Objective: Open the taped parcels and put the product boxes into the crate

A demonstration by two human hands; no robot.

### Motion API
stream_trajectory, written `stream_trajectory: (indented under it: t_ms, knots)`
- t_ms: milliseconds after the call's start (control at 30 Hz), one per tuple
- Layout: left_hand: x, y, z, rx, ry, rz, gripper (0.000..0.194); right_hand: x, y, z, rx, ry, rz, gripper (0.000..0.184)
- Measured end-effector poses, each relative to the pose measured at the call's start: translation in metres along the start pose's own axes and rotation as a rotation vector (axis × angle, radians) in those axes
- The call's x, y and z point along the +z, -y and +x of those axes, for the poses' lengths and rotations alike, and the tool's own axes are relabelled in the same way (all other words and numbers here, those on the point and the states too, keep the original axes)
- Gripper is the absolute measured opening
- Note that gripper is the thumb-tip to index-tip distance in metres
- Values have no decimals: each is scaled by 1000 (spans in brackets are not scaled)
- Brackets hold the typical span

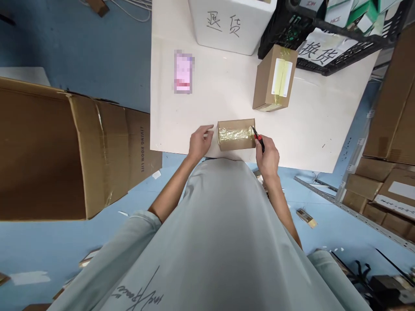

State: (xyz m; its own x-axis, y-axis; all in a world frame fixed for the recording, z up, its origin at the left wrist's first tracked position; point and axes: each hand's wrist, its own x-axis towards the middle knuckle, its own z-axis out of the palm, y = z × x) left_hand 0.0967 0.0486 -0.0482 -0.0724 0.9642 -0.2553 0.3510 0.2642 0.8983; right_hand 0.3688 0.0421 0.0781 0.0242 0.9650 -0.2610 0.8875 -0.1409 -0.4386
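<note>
A small brown cardboard box [238, 144] with clear yellowish tape along its top lies near the front edge of the white table. My right hand [268, 157] is closed around a red and black utility knife [259, 139], its tip at the right end of the tape. Whether the blade has gone into the tape is too small to tell. Just off the box's left end is my left hand [200, 141], fingers apart and holding nothing. Behind the box, to the right, stands a taller taped carton [264, 82] with a white label.
A white bin [227, 36] with handwriting and a black crate [337, 65] full of small boxes stand along the table's back. A blurred pink item [183, 73] lies at left. A large open carton [113, 151] is left of the table; stacked cartons [389, 142] are at right.
</note>
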Motion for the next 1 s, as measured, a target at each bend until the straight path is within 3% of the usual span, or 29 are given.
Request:
stream_trajectory:
  t_ms: [67,133,300,533,867,1000]
  knots:
    - [-15,-15,16,78,22,-37,37,-3,8,-7,31,-26,-50,55]
    - [-25,-30,34,140,120,-65,35,-7,18,-15,60,-1,-67,54]
    - [-26,-46,69,202,357,-65,30,-3,52,-31,80,193,17,46]
    - [-28,-40,82,221,450,-80,27,21,95,-28,78,357,-55,46]
    - [-32,-53,82,157,473,-23,23,29,117,-19,120,321,28,44]
    - [-30,-55,82,122,450,-13,17,27,131,-11,157,363,-49,42]
